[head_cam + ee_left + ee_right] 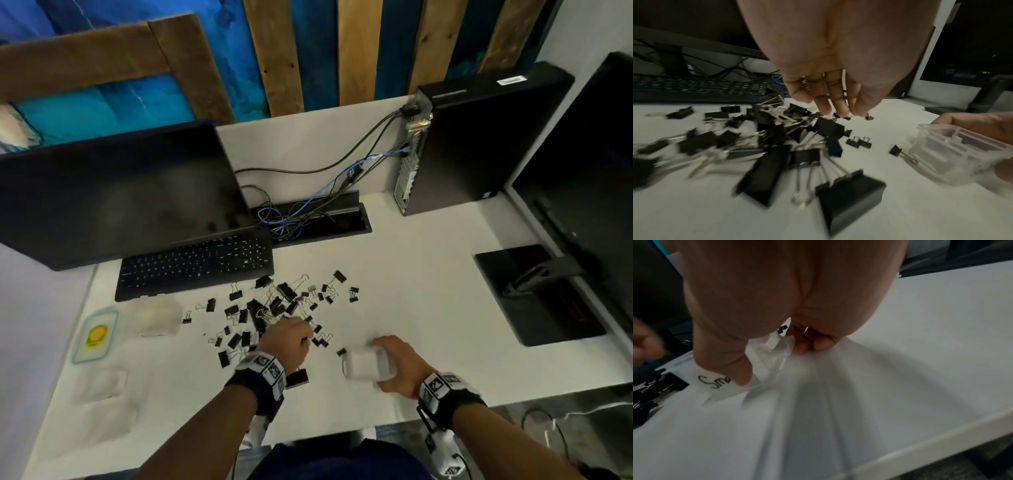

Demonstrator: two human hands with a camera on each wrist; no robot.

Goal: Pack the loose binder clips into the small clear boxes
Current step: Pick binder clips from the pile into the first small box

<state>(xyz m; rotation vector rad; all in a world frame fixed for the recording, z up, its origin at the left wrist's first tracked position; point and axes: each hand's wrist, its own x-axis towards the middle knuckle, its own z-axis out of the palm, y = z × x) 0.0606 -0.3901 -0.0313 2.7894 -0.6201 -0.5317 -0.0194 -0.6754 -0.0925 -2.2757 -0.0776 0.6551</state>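
White desk (428, 274) filled most of the head view, with blue and wood-toned panels (308, 51) rising behind it. At the left stood a dark monitor (113, 192) with a black keyboard (195, 267) in front of it; a black computer tower (479, 137) stood at the back right, its cables (308, 212) running into a slot in the desk, and a second monitor (582, 192) stood on a flat base at the far right.

Loose black binder clips (274, 305) of several sizes lay scattered and heaped on the desk in front of the keyboard. The left hand (287, 342) hung over the near edge of that heap; in the left wrist view its fingers (826, 97) pointed down, close together and roughly straight, their tips just above the small clips. Whether they pinched one could not be told.

Right of the heap, the right hand (397, 366) gripped a small clear box (366, 366), open at the top, thumb on the near side and fingers curled round the far side. A white label with handwriting beginning "Sm" (715, 382) showed on the box under the thumb. One small clip (341, 352) lay just beside the box's left edge.

At the desk's left edge lay a clear lid with a yellow sticker (96, 337), another clear box (154, 317) beside it, and more blurred clear pieces (102, 387) nearer the person.
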